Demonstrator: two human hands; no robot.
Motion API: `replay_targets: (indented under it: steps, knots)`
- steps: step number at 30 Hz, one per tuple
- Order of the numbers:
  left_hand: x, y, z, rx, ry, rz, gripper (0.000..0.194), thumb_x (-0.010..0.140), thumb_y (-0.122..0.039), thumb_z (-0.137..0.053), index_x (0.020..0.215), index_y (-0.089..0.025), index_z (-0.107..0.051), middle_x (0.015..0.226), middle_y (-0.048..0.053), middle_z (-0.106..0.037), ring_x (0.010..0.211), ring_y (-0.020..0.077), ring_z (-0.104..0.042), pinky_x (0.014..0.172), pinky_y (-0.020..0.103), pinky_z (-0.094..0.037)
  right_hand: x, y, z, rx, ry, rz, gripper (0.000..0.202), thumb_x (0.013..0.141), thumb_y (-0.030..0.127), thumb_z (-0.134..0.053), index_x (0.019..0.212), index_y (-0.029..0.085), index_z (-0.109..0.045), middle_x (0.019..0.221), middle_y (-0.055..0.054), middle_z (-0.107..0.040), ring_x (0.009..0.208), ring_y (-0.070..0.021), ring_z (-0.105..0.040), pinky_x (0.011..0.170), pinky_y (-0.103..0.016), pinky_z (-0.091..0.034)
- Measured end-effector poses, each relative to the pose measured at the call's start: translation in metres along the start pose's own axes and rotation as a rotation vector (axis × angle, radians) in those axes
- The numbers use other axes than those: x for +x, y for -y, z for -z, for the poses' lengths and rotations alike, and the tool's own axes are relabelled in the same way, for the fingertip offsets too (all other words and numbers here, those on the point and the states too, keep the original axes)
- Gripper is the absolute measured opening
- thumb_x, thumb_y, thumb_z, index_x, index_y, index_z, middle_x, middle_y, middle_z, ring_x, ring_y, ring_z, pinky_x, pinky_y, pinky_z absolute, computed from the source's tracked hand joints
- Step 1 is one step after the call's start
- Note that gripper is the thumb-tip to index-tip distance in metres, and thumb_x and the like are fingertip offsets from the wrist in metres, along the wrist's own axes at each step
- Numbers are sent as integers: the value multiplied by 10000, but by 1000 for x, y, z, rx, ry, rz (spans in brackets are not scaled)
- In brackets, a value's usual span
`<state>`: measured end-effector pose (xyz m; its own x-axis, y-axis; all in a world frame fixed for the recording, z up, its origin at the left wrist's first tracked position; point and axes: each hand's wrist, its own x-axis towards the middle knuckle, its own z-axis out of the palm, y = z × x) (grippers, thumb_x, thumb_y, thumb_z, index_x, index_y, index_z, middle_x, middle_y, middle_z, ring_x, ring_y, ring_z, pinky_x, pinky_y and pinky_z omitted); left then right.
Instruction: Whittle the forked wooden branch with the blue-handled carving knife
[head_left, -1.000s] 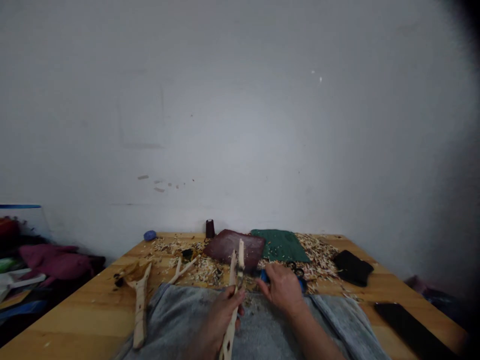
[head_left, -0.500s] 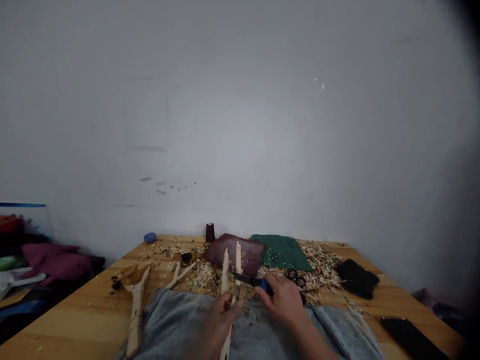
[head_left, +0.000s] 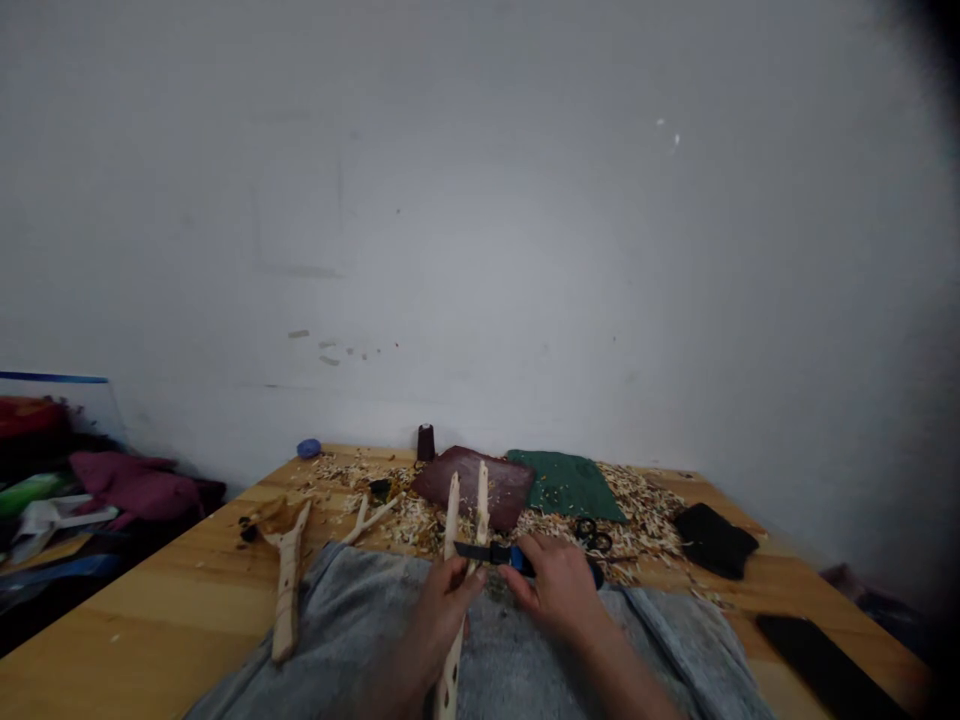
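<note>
A pale forked piece of wood (head_left: 451, 665) stands over the grey cloth (head_left: 517, 665), its two prongs pointing away from me. My left hand (head_left: 442, 600) is closed around it just below the fork. In my right hand (head_left: 553, 585) is a knife with a blue and black handle (head_left: 517, 558), fingers wrapped round the grip. The dark blade (head_left: 472, 551) points left and lies across the prongs, close above my left hand. Whether the edge touches the wood is too small to tell.
Wood shavings (head_left: 652, 510) cover the table's back. Around them lie maroon leather (head_left: 469, 480), green leather (head_left: 570, 485), a thread spool (head_left: 426, 443), black scissors (head_left: 592, 535) and a black pad (head_left: 716, 540). Another forked piece (head_left: 287, 600) lies left, a phone (head_left: 821, 665) right.
The blade has shifted left across the prongs, with my right hand moving slightly left. My left thumb sits higher near the blade. The whole view has shifted a little.
</note>
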<state>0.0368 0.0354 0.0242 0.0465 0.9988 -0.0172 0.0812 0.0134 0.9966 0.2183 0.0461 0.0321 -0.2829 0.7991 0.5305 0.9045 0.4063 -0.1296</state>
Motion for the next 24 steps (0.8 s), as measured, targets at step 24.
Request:
replay_targets:
  steps: [24]
  knots:
    - [5, -2, 2, 183, 2, -121, 317, 654, -482, -603, 569, -179, -558, 502, -51, -416, 511, 129, -426, 481, 239, -306, 0, -6, -8, -63, -9, 2, 365, 904, 528, -399, 873, 211, -579, 807, -48, -635, 750, -187, -577, 638, -277, -320]
